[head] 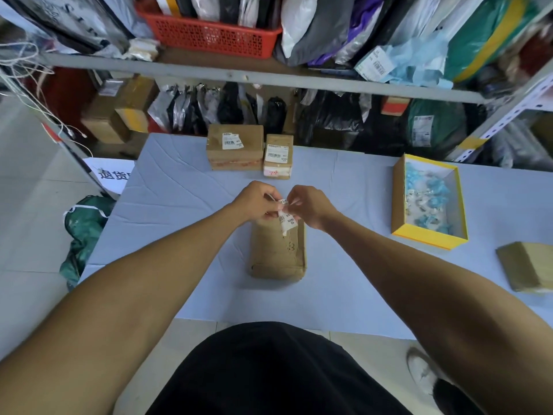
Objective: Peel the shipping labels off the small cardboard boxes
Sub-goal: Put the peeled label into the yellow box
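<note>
A small brown cardboard box (276, 254) lies in the middle of the pale blue table (167, 223). Its white shipping label (286, 218) is partly lifted and crumpled at the box's far end. My left hand (257, 202) and my right hand (309, 206) both pinch the label from either side, just above the box. Two more cardboard boxes stand at the table's far edge: a larger one (235, 152) and a smaller one (278, 157), each with a white label stuck on top.
An open yellow-rimmed box (429, 202) holding bluish-white crumpled scraps sits on the right. Another brown box (526, 266) lies at the right edge. Metal shelves (269, 76) packed with parcels rise behind the table. A green bag (85, 232) lies on the floor at left.
</note>
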Demonstrator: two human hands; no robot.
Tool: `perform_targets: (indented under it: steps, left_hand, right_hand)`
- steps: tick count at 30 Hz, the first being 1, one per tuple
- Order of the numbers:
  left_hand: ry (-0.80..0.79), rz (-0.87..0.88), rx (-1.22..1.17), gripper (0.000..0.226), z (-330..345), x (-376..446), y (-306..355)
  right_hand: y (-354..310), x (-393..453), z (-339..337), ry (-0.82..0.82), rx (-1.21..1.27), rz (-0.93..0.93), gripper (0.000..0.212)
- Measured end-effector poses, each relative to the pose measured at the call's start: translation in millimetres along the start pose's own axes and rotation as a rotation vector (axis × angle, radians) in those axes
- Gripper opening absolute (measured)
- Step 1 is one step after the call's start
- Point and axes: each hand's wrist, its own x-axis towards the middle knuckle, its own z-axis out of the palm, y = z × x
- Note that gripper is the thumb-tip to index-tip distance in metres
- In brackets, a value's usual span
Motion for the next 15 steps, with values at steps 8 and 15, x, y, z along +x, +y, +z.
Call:
perform_targets:
  steps: [8,15]
  left_hand:
    - [0.209,-0.108,0.005,0.016,-0.3,5.1,10.4]
    - [0.055,-0.133,-0.306,0.014,-3.4,-0.9,14.0]
  right_hand:
    - [-13.4,-1.4,0.3,-0.042,-0.051,-0.087,0.051]
    - [-13.2,1.2,-13.6,-0.003,-0.203,-0.103,0.019]
